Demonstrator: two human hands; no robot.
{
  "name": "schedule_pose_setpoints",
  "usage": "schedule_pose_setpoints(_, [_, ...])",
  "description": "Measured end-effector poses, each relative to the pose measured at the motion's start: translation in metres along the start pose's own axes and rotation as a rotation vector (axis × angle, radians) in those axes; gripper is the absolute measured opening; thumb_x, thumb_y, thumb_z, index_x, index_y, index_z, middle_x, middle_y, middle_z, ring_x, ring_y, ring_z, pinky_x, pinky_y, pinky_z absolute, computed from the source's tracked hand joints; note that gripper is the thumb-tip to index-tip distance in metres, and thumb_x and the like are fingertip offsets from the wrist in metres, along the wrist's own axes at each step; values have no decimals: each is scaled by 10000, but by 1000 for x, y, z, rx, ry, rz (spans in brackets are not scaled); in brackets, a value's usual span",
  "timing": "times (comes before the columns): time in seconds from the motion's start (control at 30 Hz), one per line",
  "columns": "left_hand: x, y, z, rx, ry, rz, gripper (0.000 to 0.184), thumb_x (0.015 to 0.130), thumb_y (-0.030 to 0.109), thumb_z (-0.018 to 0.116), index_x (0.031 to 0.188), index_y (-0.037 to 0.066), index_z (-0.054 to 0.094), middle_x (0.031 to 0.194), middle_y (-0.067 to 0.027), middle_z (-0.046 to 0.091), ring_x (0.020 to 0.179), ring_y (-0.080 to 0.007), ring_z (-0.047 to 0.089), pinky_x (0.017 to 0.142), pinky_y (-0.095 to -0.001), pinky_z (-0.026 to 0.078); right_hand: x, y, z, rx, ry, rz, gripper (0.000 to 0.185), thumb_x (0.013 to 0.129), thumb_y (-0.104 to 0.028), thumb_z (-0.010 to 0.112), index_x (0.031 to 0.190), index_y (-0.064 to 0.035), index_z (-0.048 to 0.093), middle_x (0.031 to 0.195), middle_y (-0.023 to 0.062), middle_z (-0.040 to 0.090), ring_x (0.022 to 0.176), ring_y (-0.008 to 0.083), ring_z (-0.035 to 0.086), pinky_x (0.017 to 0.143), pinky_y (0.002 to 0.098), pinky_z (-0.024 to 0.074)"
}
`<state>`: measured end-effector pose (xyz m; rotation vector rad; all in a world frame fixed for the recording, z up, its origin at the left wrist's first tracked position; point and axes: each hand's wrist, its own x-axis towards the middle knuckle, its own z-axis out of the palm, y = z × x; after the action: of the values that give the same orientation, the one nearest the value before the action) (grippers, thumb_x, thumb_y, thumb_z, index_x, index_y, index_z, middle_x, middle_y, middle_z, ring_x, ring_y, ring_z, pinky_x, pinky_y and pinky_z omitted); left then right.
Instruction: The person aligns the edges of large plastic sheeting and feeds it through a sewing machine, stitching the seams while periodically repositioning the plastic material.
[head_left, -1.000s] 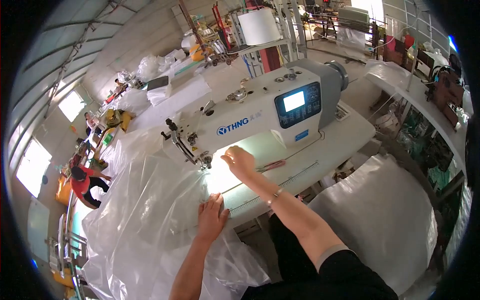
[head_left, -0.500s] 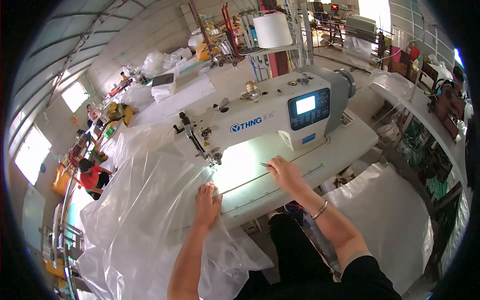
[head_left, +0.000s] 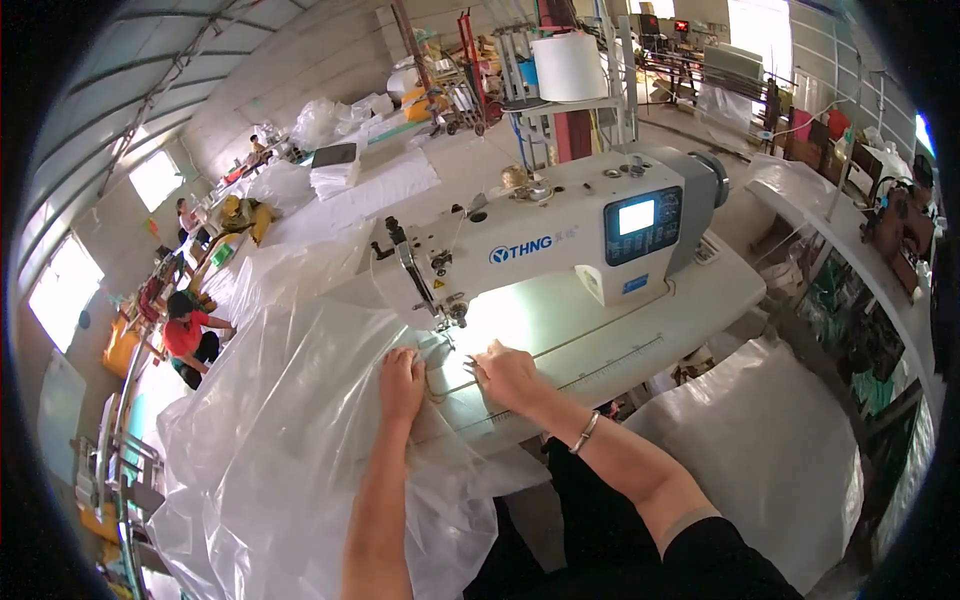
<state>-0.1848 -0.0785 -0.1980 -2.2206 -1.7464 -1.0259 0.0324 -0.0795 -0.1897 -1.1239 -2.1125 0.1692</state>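
Note:
My left hand [head_left: 402, 385] is closed over the edge of a large translucent plastic sheet [head_left: 290, 400], just left of the needle area. In my right hand [head_left: 508, 375] is a small metal tool that looks like thread snips [head_left: 470, 366]; its tips point left toward the sheet's edge, and the fingers hide most of it. Both hands are close together in front of the presser foot [head_left: 453, 315] of a white sewing machine [head_left: 530, 230]. The sheet drapes over the left side of the sewing table [head_left: 620, 350] and down toward my lap.
A white thread cone [head_left: 570, 68] stands behind the machine. To the right hangs a silvery sheet [head_left: 750, 450] beside a shelf [head_left: 850, 220]. A person in a red top [head_left: 183, 335] crouches at the far left. White sheets [head_left: 390, 185] lie on the long surface behind.
My right hand has moved left with the snips, from the open table to beside the needle. My left hand remains on the sheet. The whole view has shifted slightly.

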Motion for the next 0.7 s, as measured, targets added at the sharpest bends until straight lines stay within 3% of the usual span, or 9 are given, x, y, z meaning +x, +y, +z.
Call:
schedule_pose_setpoints(0.27, [-8, -15, -22, 60, 98, -103, 59, 774, 66, 566, 814, 23, 564, 892, -142, 549, 921, -347, 506, 831, -423, 422, 14, -18, 22, 46, -38, 45, 160, 801, -143, 590, 919, -36, 607, 806, 150, 574, 684, 304, 613, 597, 396, 494])
schedule_pose_setpoints(0.4, [-10, -17, -23, 76, 180, -74, 53, 776, 58, 562, 801, 19, 536, 862, -136, 550, 889, -337, 509, 835, -431, 398, 21, -21, 46, 23, 39, 38, 165, 802, -137, 585, 919, -21, 586, 818, 152, 573, 688, 309, 612, 594, 407, 492])
schedule_pose_setpoints(0.47, [-9, -6, -31, 116, 160, -168, 56, 787, 65, 548, 829, 27, 547, 884, -139, 545, 913, -348, 502, 807, -431, 423, 27, -24, 49, 51, -1, 80, 151, 805, -124, 569, 902, -8, 565, 833, 161, 570, 694, 323, 611, 605, 419, 495])
schedule_pose_setpoints(0.7, [-9, -3, -30, 114, 177, -205, 59, 792, 75, 548, 831, 31, 541, 876, -141, 536, 906, -342, 498, 781, -443, 409, 40, -23, 70, 41, -81, 105, 145, 810, -127, 537, 866, 4, 562, 847, 183, 566, 721, 355, 605, 635, 446, 495])
